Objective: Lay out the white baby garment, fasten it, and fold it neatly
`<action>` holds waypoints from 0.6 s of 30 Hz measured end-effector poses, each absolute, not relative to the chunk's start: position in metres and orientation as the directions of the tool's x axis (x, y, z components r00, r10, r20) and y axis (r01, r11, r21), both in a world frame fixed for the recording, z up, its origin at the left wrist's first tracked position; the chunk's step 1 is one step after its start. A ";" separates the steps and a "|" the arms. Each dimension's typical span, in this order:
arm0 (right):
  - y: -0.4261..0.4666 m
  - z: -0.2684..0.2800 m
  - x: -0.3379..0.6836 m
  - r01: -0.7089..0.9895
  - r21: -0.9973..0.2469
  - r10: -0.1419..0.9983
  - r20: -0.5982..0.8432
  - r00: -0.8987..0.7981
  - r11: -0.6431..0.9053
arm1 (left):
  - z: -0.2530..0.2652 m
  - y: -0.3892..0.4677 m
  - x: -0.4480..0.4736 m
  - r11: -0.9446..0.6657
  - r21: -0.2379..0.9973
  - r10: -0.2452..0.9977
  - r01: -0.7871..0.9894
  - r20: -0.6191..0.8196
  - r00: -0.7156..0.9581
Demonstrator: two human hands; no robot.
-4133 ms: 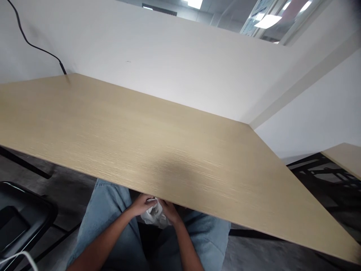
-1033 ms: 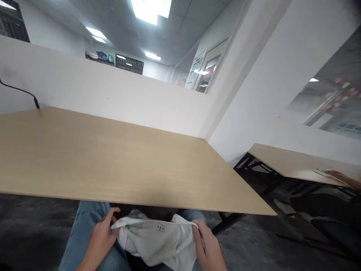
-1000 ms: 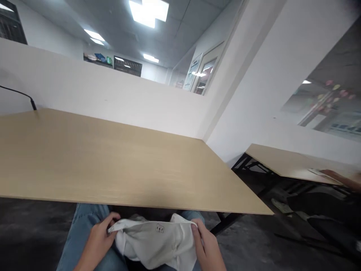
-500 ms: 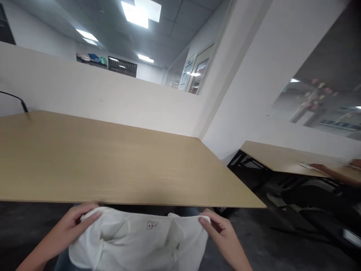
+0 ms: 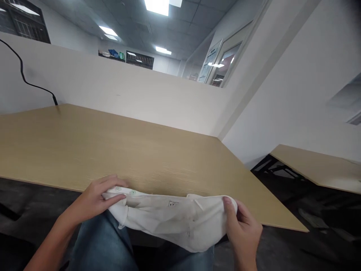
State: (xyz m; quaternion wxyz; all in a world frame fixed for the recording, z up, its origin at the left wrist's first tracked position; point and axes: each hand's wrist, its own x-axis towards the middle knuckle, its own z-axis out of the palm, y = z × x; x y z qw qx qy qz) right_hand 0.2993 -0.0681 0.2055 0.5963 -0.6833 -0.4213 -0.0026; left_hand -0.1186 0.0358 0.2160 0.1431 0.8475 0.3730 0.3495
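A white cloth garment (image 5: 180, 216) with a small printed label near its top edge is stretched between my two hands at the near edge of the table. My left hand (image 5: 97, 199) pinches its left end between thumb and fingers, where small green prints show on the fabric. The right end is gripped by my right hand (image 5: 242, 229), thumb on top. The cloth's upper edge overlaps the wooden table (image 5: 135, 150), while its lower part sags over my lap. The exact kind of garment cannot be made out.
A black cable (image 5: 22, 73) runs down the white partition (image 5: 158, 101) to the table's back left. To the right, a second table (image 5: 318, 165) stands by the wall on dark legs. My knees in blue jeans (image 5: 98, 244) are below the table edge.
Both hands have raised the garment forward from my lap to the table edge, its cloth now drawn up higher. The view has turned left, and the co-worker's arm at the right has left the picture.
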 end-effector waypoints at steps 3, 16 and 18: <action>-0.066 0.209 0.301 0.570 -0.819 0.557 0.502 0.662 0.062 | 0.216 0.036 -0.121 -0.675 0.512 0.737 0.531 0.504 0.450; -0.086 0.201 0.323 0.146 -0.989 0.887 0.047 0.460 -0.023 | 0.217 0.032 -0.123 -0.432 0.820 0.902 0.376 0.392 0.181; -0.091 0.208 0.319 0.017 -1.000 0.915 0.015 0.402 0.009 | 0.207 0.034 -0.136 -0.283 0.917 0.959 0.282 0.266 0.096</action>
